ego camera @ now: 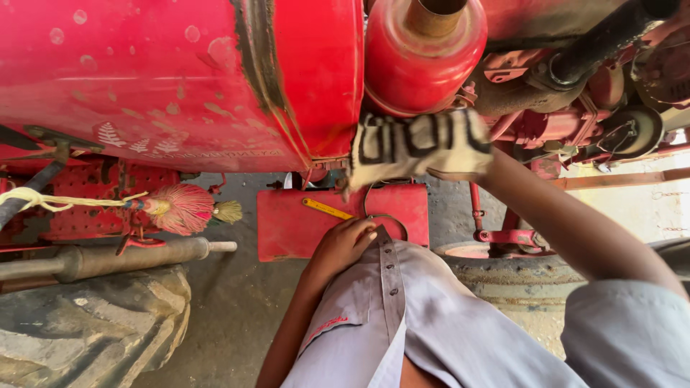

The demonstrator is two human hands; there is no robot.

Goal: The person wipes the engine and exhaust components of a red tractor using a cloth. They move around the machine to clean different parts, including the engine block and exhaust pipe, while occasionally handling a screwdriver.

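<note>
Progress: I am judging the wiping as midway, the red tank (180, 86) is showing dust spots yet | right hand (460, 154) is closing on a striped cloth (413, 144) and pressing it at the tank's lower edge | left hand (341, 244) is resting half-curled on my shirt (431, 316), holding nothing | yellow tool (327, 209) is lying on the red box (287, 230), near the left hand.

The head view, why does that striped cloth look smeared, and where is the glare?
Head view: the striped cloth over the right hand is motion-blurred; the left hand is sharp; daylight washes out the ground at the right edge; soft sheen lies on the red tank.
</note>
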